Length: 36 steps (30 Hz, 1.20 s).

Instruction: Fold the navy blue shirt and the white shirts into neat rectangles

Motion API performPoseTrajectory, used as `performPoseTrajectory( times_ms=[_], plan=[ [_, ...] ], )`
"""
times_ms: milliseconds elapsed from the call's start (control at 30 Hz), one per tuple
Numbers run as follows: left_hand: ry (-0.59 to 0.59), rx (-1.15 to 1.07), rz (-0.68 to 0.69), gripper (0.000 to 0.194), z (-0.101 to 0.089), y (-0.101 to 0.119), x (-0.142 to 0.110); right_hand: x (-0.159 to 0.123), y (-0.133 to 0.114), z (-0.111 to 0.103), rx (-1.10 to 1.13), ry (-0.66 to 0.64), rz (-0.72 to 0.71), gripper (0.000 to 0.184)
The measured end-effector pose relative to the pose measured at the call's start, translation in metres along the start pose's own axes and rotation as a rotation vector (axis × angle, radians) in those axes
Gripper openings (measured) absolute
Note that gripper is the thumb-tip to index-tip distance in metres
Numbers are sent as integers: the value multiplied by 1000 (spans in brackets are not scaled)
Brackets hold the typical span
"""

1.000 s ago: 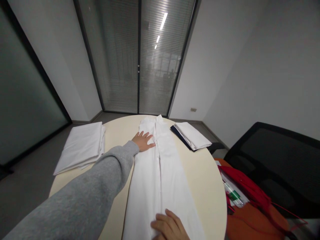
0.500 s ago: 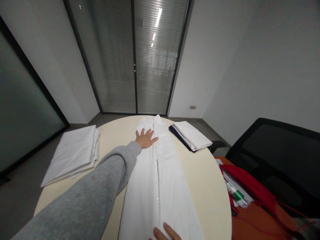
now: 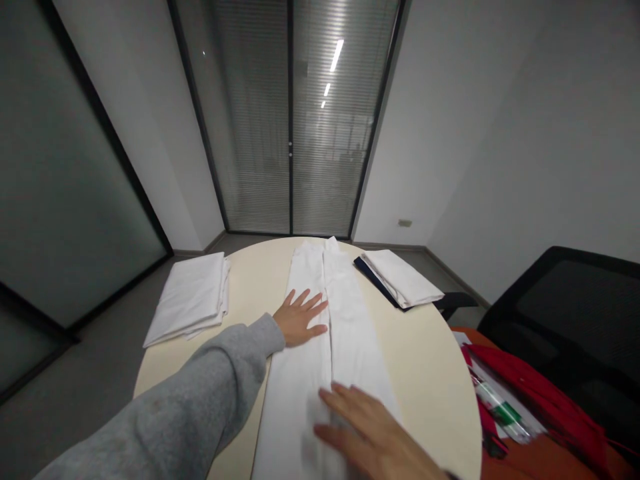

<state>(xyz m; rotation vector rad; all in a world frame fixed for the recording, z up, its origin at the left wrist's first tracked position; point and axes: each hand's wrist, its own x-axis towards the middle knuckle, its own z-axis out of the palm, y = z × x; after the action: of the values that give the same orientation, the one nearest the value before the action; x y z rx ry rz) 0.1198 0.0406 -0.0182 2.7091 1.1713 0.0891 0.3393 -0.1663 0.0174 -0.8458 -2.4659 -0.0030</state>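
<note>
A long white garment point(image 3: 295, 400), coat-like and folded into a lengthwise strip, runs from the table's far edge toward me. A seam or front opening goes down its middle. On its left half, about midway along, my left hand point(image 3: 300, 321) lies flat with the fingers spread. Nearer to me, my right hand point(image 3: 367, 427) is over the lower part of the garment, fingers apart and slightly smeared by motion. It holds nothing; whether it touches the fabric I cannot tell. The garment's near end is cut off by the frame.
The round cream table point(image 3: 430, 367) carries a folded white cloth stack point(image 3: 193, 293) at left. At right lies another folded white cloth point(image 3: 403, 277) on a dark flat item point(image 3: 377, 283). Beside the table, a black mesh chair point(image 3: 575, 300) holds a red bag point(image 3: 540, 387) and a clear bottle point(image 3: 505, 410).
My left hand has slid down the garment toward me. My right hand has come further into view from the bottom edge. The view has shifted, moving the scene rightward.
</note>
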Motion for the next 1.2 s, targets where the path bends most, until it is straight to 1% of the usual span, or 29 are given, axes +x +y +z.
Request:
performPoseTrajectory(
  times_ms=[33,67,100,133,167,233,267,333,367,433,567,700,767,833,900,967,1067,1133,1200],
  plan=[
    [6,-1,-4,80,0,1,-1,17,14,-13,-13,-50,70,50],
    [13,-4,-8,80,-1,1,0,35,30,-20,-31,-81,158,54],
    [19,-6,-11,80,-1,1,1,53,48,-22,-62,-103,241,56],
    [22,-8,-14,79,-1,2,2,69,65,-18,-111,-118,334,57],
    [25,-7,-18,76,-1,2,3,81,82,-8,-163,-142,426,59],
    [31,-2,-31,68,1,1,4,97,110,20,-213,-243,564,62],
    [37,0,-36,64,2,1,4,99,120,36,-213,-293,595,62],
    [48,0,-37,61,4,1,5,98,131,61,-217,-320,591,65],
    [49,0,-35,62,5,1,5,96,132,70,-219,-319,580,67],
    [46,1,-36,64,5,2,5,91,131,77,-231,-304,564,70],
    [19,-25,-55,68,1,3,7,90,127,72,-260,-289,544,70],
    [-23,-136,-56,78,-7,-12,13,91,128,70,-232,-323,502,71],
    [27,-198,-84,78,-11,-22,15,91,125,72,-213,-337,497,73],
    [102,-202,-117,69,-12,-31,15,90,117,76,-191,-336,483,76],
    [143,-142,-111,66,-10,-36,14,91,104,81,-169,-321,457,79],
    [135,-75,-99,66,-7,-38,12,93,89,87,-158,-296,446,81],
    [97,-18,-139,68,-3,-37,10,94,71,94,-154,-271,459,81],
    [72,-4,-158,69,-2,-36,9,94,65,93,-149,-274,460,81],
    [56,2,-167,69,-1,-35,10,95,68,88,-131,-292,442,83]
  ],
)
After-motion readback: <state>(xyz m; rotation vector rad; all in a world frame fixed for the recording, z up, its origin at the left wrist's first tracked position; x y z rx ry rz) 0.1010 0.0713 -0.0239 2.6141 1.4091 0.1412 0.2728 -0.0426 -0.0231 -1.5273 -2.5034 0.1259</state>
